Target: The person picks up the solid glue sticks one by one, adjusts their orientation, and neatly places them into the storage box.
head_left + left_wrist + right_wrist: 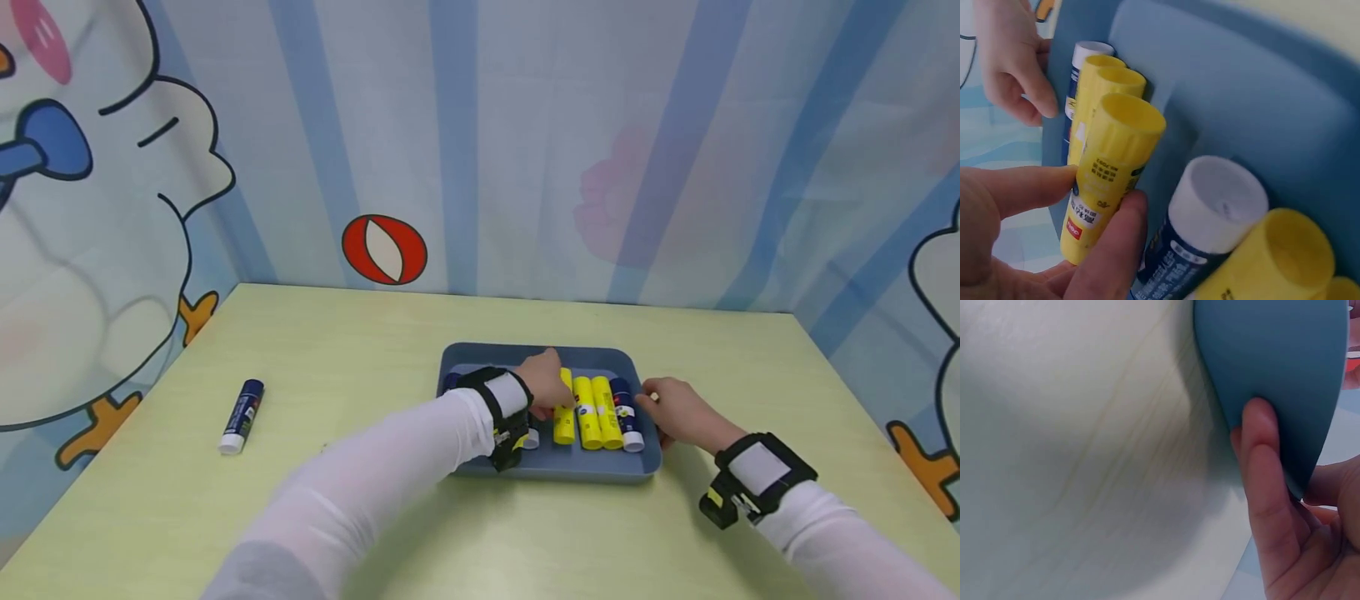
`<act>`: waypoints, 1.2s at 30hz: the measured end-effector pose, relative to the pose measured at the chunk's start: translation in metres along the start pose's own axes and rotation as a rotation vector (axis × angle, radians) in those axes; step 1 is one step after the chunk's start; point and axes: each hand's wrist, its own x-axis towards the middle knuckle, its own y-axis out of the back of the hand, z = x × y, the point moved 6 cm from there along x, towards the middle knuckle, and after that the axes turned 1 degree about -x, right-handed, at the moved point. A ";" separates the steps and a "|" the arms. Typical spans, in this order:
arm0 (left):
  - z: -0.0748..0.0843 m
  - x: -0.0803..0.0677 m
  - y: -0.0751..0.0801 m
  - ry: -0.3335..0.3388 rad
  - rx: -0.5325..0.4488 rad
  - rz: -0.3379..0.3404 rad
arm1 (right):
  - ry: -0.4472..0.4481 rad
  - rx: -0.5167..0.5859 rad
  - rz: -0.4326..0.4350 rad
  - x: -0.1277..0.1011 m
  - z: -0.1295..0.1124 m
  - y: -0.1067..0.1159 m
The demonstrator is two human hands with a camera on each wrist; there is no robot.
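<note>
My left hand (545,382) is over the blue-grey tray (555,477), pinching a yellow glue stick (1107,169) between thumb and fingers. To its right in the tray lie two more yellow glue sticks (587,412) and a navy glue stick with a white cap (627,417). The left wrist view shows another navy glue stick (1217,206) and a yellow one (1291,256) on the other side. My left forearm and wrist strap hide much of that side in the head view. My right hand (686,410) grips the tray's right rim, fingers against the outer wall (1272,356).
A single navy glue stick with a white cap (242,417) lies on the pale yellow table (360,333), well left of the tray. A printed curtain (510,167) stands behind the table and along its sides.
</note>
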 end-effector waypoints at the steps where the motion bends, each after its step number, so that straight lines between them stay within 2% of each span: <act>1: 0.000 0.003 -0.002 0.007 0.026 0.003 | 0.000 -0.001 0.000 0.000 0.000 0.000; 8: 0.005 0.015 -0.012 0.023 0.146 0.006 | 0.001 -0.008 -0.003 0.000 -0.001 0.000; 13: 0.010 0.009 -0.010 0.012 0.178 0.038 | 0.010 -0.009 0.008 0.000 -0.001 0.001; 20: 0.015 -0.005 -0.008 -0.044 0.224 0.061 | 0.017 0.002 0.004 -0.001 -0.002 0.000; 30: 0.017 -0.001 -0.010 -0.065 0.260 0.075 | 0.026 0.005 0.005 -0.002 0.000 0.000; 36: 0.017 -0.001 0.002 -0.070 0.290 0.097 | 0.020 0.005 0.005 -0.001 -0.001 0.000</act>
